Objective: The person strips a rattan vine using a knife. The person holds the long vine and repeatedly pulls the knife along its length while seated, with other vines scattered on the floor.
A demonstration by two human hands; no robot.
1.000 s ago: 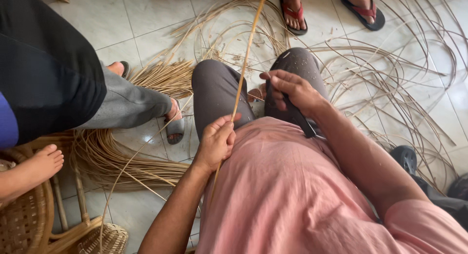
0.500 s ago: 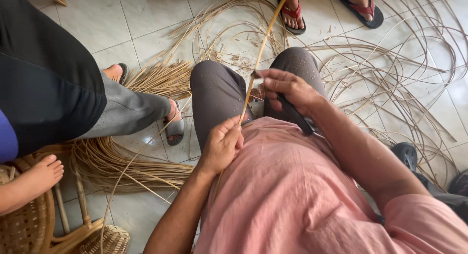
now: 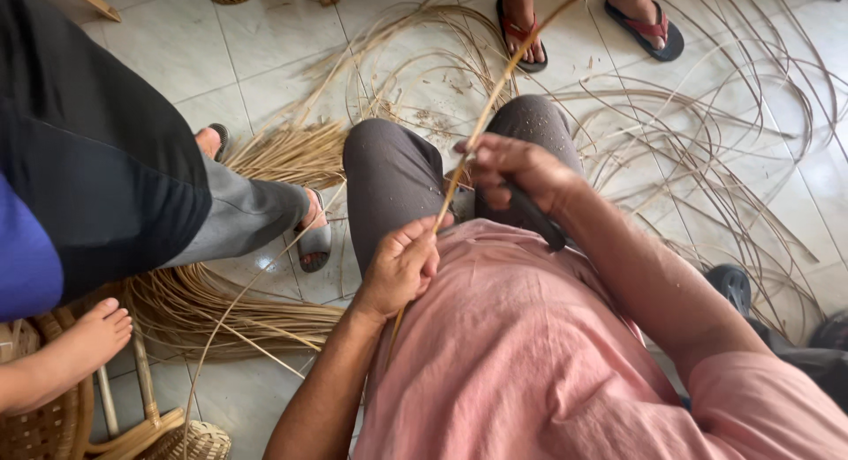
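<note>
My left hand (image 3: 402, 266) is closed around a long thin cane strip (image 3: 495, 98) at my lap, near my pink shirt. The strip runs up and away to the top right. My right hand (image 3: 517, 169) grips a dark-handled knife (image 3: 534, 217) and presses against the strip just above my grey-trousered knees. The blade itself is hidden under my fingers.
Loose cane strips (image 3: 707, 133) curl over the tiled floor ahead and to the right. A bundle of cane (image 3: 221, 310) lies at the left. A person in black and grey (image 3: 132, 177) sits close on my left; sandalled feet (image 3: 649, 23) stand ahead. Wicker pieces (image 3: 53, 425) sit at the bottom left.
The strip has tilted further to the right at its far end. My left hand has slid slightly along it toward my body; my right hand stays on it with the knife.
</note>
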